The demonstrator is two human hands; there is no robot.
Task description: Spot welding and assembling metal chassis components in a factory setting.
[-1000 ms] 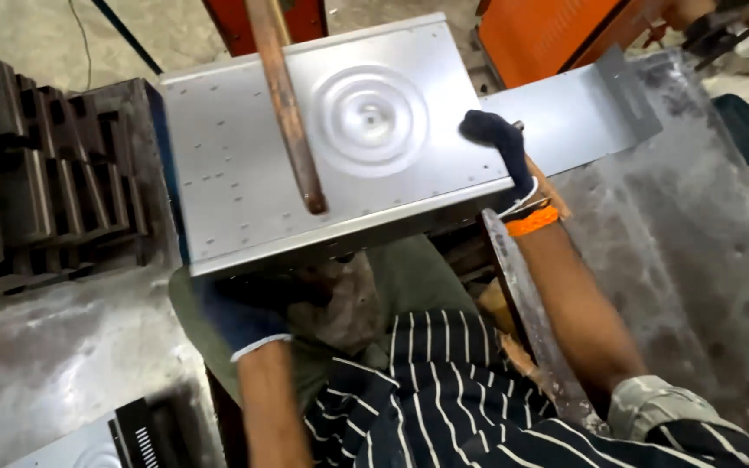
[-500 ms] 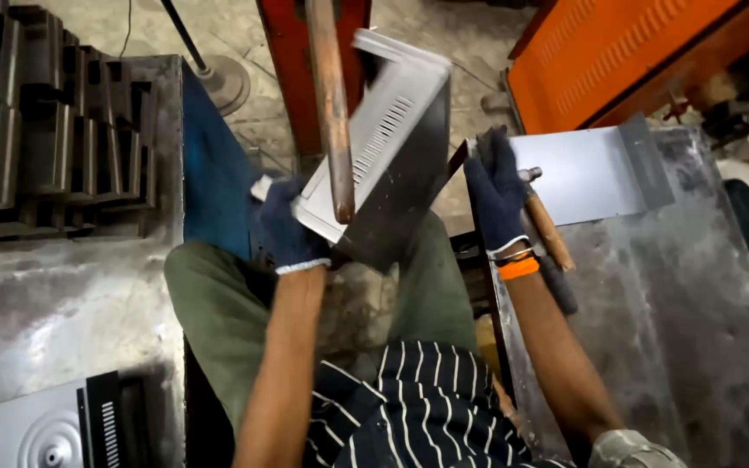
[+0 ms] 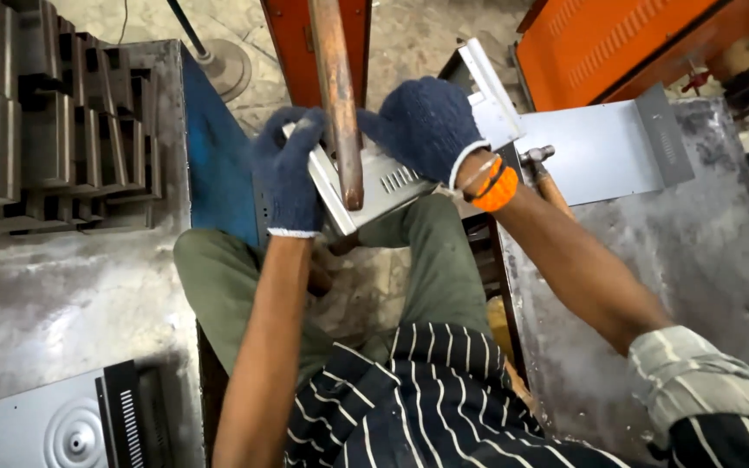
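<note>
I hold a grey sheet-metal panel (image 3: 392, 178) with folded edges and vent slots, tilted on edge above my lap. My left hand (image 3: 289, 169), in a dark blue knit glove, grips its left end. My right hand (image 3: 426, 126), gloved the same with an orange cuff, presses on its upper side. A rusty vertical rod (image 3: 337, 95) hangs in front of the panel, between my hands, its lower end against the panel's face.
Stacked dark metal parts (image 3: 54, 130) fill the left bench. A finished panel with a round embossing (image 3: 54, 429) lies at bottom left. Another flat grey panel (image 3: 604, 152) and a hammer (image 3: 537, 165) rest on the right bench. Orange machine housing (image 3: 626, 39) stands behind.
The panel went from lying flat under the rod to standing steeply on edge. My right hand moved from its right edge onto its top, and my left hand came up to its left end.
</note>
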